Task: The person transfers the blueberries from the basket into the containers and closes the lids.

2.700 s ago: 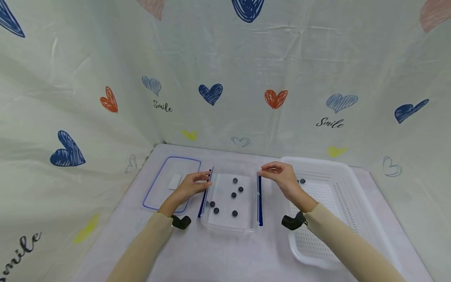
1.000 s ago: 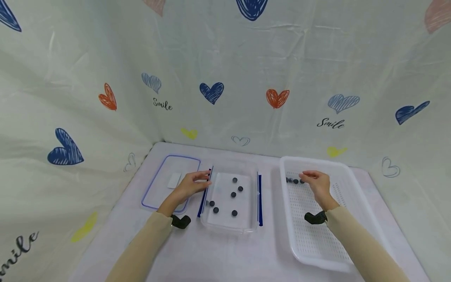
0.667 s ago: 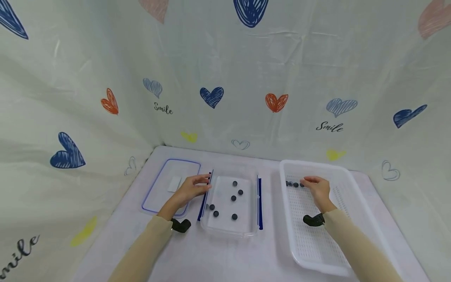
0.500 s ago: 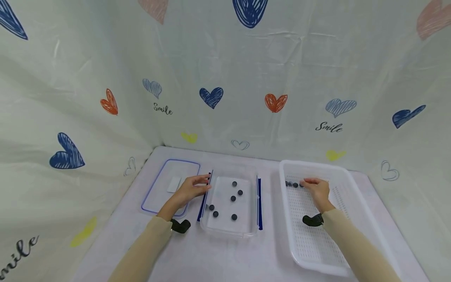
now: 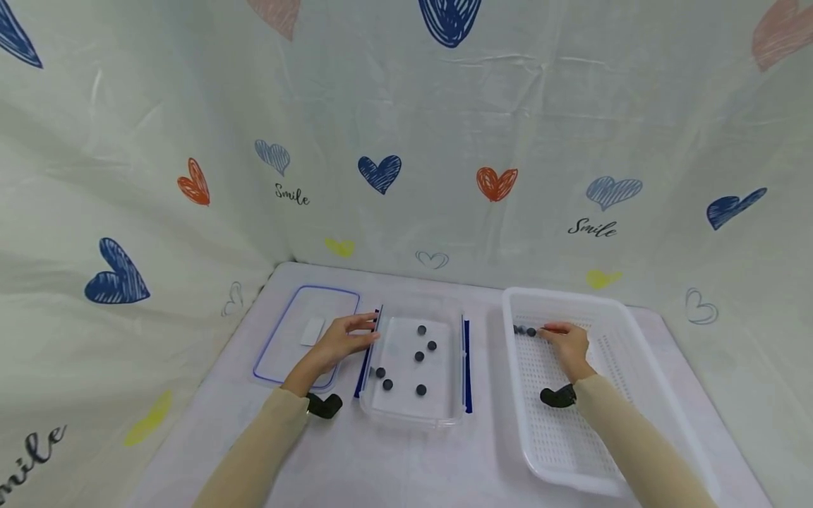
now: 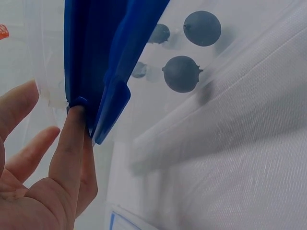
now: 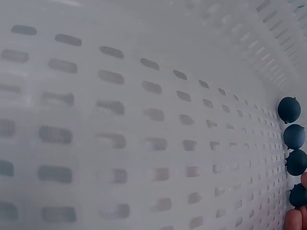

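Dark ball (image 7: 298, 194) between right fingers (image 7: 293, 220); left fingers (image 6: 67, 148) touch blue clip (image 6: 88, 52).

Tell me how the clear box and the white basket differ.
The clear box is see-through, with blue flaps along two sides; the white basket is opaque, with a slotted floor.
The clear box is smaller; the white basket is clearly larger.
Dark balls lie scattered in the clear box, while those in the white basket sit in a row.
Both are open-topped and hold dark balls.
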### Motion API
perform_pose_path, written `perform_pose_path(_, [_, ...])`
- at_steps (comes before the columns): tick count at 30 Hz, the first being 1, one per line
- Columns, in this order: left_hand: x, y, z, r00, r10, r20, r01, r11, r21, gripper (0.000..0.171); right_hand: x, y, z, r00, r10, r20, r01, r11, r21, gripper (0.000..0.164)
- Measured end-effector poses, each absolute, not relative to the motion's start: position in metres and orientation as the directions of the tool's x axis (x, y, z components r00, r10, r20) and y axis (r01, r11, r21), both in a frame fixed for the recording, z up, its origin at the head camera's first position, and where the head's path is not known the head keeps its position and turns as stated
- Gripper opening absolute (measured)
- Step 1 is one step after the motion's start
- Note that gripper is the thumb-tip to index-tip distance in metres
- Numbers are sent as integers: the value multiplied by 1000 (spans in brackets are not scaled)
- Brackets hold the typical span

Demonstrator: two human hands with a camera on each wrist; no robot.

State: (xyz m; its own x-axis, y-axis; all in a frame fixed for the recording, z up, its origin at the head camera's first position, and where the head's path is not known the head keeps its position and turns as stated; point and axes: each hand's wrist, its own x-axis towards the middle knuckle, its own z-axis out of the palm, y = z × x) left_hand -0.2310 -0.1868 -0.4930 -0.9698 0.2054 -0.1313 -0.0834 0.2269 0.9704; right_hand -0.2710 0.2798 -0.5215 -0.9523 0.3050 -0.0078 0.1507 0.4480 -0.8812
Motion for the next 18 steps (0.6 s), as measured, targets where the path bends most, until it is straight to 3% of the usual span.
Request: perform_pose_path(18, [-231, -189, -494, -969, 212, -130, -77, 242, 967, 59, -272, 279, -518, -935, 355, 8, 187, 511, -839, 28])
